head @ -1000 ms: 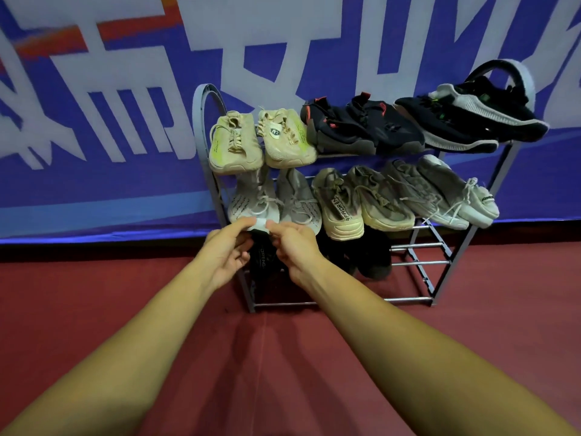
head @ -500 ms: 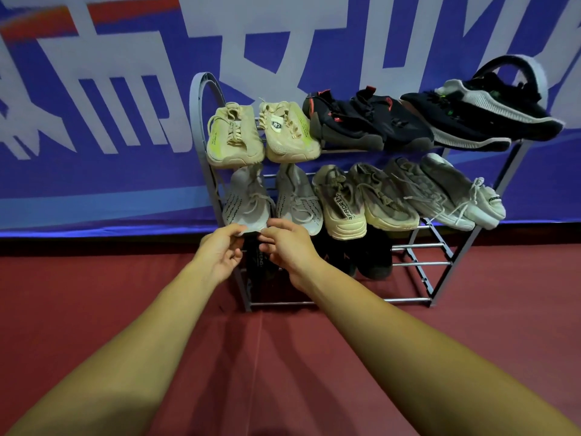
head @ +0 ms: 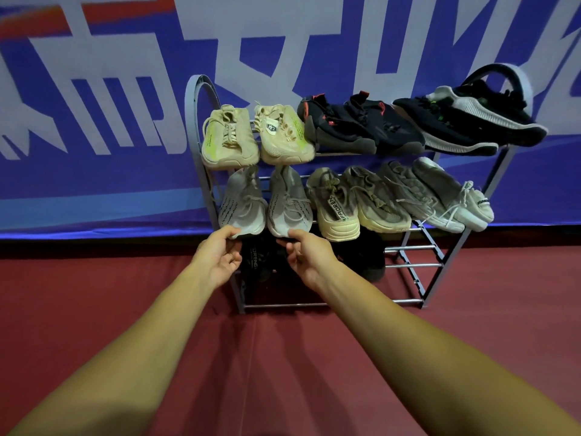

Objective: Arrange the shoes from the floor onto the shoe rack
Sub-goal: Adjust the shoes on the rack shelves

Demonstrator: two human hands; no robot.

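The grey metal shoe rack (head: 194,102) stands against the wall with shoes on its shelves. My left hand (head: 217,259) and my right hand (head: 309,259) reach to the front of the middle shelf. The left thumb touches the toe of a grey knit shoe (head: 242,202). The right thumb touches the toe of its pair (head: 287,202). The fingers of both hands are curled loosely and apart, below the toes, and hold nothing. Between the hands, a black shoe (head: 256,262) sits in shadow on the lower shelf, with more black shoes (head: 367,259) to its right.
The top shelf carries a beige pair (head: 229,140), a black-and-red pair (head: 355,127) and a black pair with white soles (head: 465,121). Several beige and grey shoes (head: 386,199) fill the middle shelf. Bare rails (head: 412,265) show at the lower right. Red floor lies in front, a blue banner behind.
My hands were close together at the black shoe on the lower shelf. They have moved apart, and the thumbs now rest on the toes of the two grey shoes.
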